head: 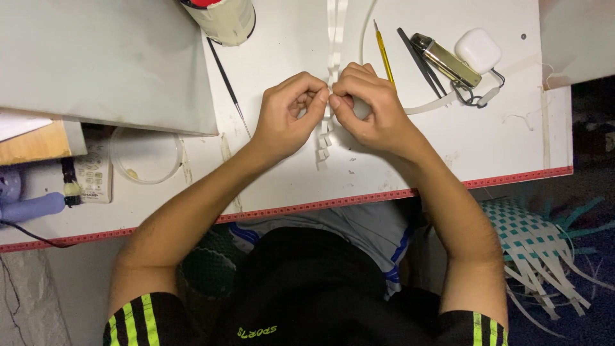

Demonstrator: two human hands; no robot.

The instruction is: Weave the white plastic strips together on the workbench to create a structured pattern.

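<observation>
A folded white paper strip runs down the middle of the white table, zigzag-pleated below my hands and flat above them near the top edge. My left hand and my right hand meet over it, fingertips pinched together on the strip at its middle. Both hands cover the part being gripped.
To the right lie a yellow pencil, black tweezers, a metal clip tool and a small white case. A cup and a thin black stick lie upper left, a clear dish left. A woven strip mat lies on the floor.
</observation>
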